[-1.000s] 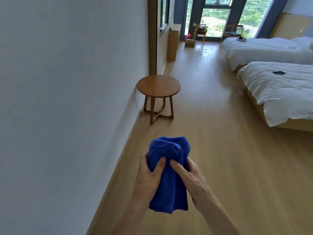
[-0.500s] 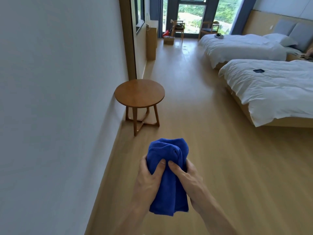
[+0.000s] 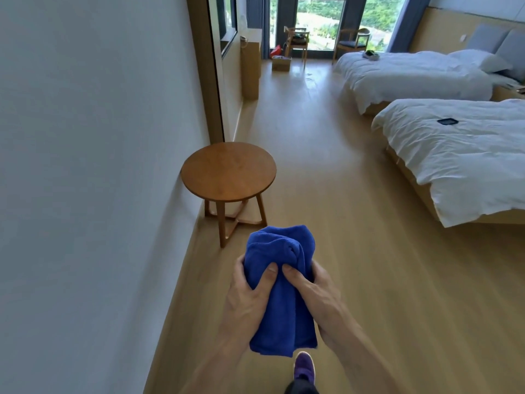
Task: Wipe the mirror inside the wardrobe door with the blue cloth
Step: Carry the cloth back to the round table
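A folded blue cloth (image 3: 281, 294) hangs upright in front of me, low in the middle of the view. My left hand (image 3: 250, 294) grips its left side, thumb pressed on the front. My right hand (image 3: 315, 297) grips its right side the same way. No wardrobe door or mirror is in sight. A plain white wall (image 3: 93, 166) fills the left of the view.
A round wooden side table (image 3: 228, 169) stands against the wall just ahead. Two white beds (image 3: 454, 155) line the right side, with a wooden floor corridor (image 3: 326, 172) between. A wooden frame (image 3: 206, 66), chairs (image 3: 297, 42) and a window lie farther off. My purple shoe (image 3: 304, 365) shows below.
The view has moved forward along the wall; the round table and beds are nearer. Both hands keep the same hold on the cloth. A purple shoe has come into view.
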Available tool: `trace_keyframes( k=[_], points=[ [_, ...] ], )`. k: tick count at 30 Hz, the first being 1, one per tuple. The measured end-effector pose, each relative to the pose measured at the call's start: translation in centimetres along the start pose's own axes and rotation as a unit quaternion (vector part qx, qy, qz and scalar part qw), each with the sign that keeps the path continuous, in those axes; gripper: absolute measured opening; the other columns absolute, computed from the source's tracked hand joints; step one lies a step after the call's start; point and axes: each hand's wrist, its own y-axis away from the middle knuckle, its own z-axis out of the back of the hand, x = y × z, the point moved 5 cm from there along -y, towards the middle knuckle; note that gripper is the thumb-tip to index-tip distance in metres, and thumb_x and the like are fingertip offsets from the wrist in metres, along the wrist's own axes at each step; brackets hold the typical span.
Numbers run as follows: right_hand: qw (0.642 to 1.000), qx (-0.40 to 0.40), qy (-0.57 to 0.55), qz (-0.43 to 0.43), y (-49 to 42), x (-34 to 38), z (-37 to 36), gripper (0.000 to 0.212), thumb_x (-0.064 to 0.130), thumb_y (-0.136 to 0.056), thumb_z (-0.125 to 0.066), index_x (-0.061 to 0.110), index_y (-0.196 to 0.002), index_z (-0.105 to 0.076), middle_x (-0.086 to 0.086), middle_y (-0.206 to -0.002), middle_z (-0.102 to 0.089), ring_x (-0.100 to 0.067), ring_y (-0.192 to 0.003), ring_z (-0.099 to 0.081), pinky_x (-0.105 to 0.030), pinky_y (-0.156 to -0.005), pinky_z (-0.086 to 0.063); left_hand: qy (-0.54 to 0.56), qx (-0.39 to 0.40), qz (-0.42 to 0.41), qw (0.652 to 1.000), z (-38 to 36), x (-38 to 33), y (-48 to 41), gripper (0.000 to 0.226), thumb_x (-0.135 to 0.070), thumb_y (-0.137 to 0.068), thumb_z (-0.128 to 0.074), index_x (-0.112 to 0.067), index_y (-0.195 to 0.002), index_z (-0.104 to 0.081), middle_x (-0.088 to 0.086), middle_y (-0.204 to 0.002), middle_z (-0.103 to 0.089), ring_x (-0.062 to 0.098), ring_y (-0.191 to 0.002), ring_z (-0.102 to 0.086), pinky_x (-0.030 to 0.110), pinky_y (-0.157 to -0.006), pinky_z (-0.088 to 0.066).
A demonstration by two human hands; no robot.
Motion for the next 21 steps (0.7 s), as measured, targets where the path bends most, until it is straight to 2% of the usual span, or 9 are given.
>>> trace_keyframes(
  k=[3,6,11,13,16,19,21],
  points=[
    [1.000,0.011,0.011,0.000,-4.8,1.2,1.3,0.024,0.043,-0.087,-0.074,0.034,-0.108,-0.068,0.007,-0.104,-0.077,-0.014,-0.097,-0.073,-0.044,-0.093,-0.058,-0.004,-0.017,0.001,1.000,-2.0,-0.2,-4.2,0.066,-0.075,-0.079,-0.063,-0.031,-0.127,-0.051,-0.009,-0.112,-0.069,-0.007,-0.091,-0.067,0.006,-0.067,-0.051],
    [0.999,0.033,0.016,-0.005,-9.7,2.8,3.2,0.023,0.042,-0.089,-0.073,0.032,-0.109,-0.068,0.006,-0.104,-0.077,-0.014,-0.097,-0.073,-0.043,-0.092,-0.058,-0.010,-0.042,0.011,0.999,-4.4,-0.6,-8.2,0.077,-0.082,-0.066,-0.060,-0.032,-0.125,-0.053,-0.012,-0.108,-0.071,-0.004,-0.093,-0.069,0.007,-0.070,-0.052],
    [0.997,0.065,0.028,-0.014,-17.0,6.1,6.7,0.024,0.042,-0.089,-0.072,0.030,-0.109,-0.068,0.007,-0.102,-0.077,-0.010,-0.094,-0.074,-0.039,-0.088,-0.060,-0.019,-0.078,0.026,0.996,-8.8,-2.4,-14.9,0.068,-0.083,-0.065,-0.063,-0.040,-0.117,-0.054,-0.023,-0.102,-0.071,0.000,-0.093,-0.071,0.024,-0.077,-0.058],
    [0.997,0.072,0.037,-0.013,-19.8,7.5,7.9,0.021,0.040,-0.090,-0.070,0.030,-0.109,-0.068,0.007,-0.101,-0.077,-0.011,-0.093,-0.074,-0.040,-0.089,-0.060,-0.021,-0.082,0.034,0.996,-10.5,-3.0,-17.2,0.062,-0.079,-0.068,-0.063,-0.042,-0.116,-0.052,-0.023,-0.101,-0.071,-0.002,-0.093,-0.070,0.020,-0.074,-0.057],
    [0.996,0.081,0.039,-0.012,-22.9,8.9,9.4,0.020,0.040,-0.092,-0.069,0.029,-0.109,-0.068,0.006,-0.102,-0.077,-0.013,-0.095,-0.073,-0.042,-0.090,-0.059,-0.037,-0.075,0.042,0.996,-12.5,-4.0,-20.0,0.050,-0.072,-0.080,-0.062,-0.039,-0.115,-0.052,-0.012,-0.102,-0.072,-0.008,-0.090,-0.067,0.009,-0.069,-0.052],
    [0.996,0.075,0.038,-0.017,-26.0,9.8,10.7,0.020,0.038,-0.093,-0.068,0.026,-0.109,-0.069,0.005,-0.103,-0.077,-0.014,-0.096,-0.074,-0.042,-0.091,-0.059,-0.050,-0.073,0.055,0.995,-14.2,-4.8,-23.2,0.057,-0.075,-0.079,-0.058,-0.035,-0.120,-0.052,-0.011,-0.107,-0.070,-0.002,-0.090,-0.069,0.011,-0.068,-0.052],
    [0.996,0.072,0.041,-0.021,-28.3,10.4,11.2,0.019,0.038,-0.093,-0.067,0.026,-0.108,-0.069,0.005,-0.101,-0.077,-0.013,-0.095,-0.074,-0.042,-0.091,-0.059,-0.065,-0.072,0.064,0.993,-14.9,-5.1,-25.5,0.052,-0.072,-0.076,-0.055,-0.040,-0.117,-0.048,-0.012,-0.107,-0.069,0.000,-0.092,-0.068,0.012,-0.071,-0.051]
  ],
)
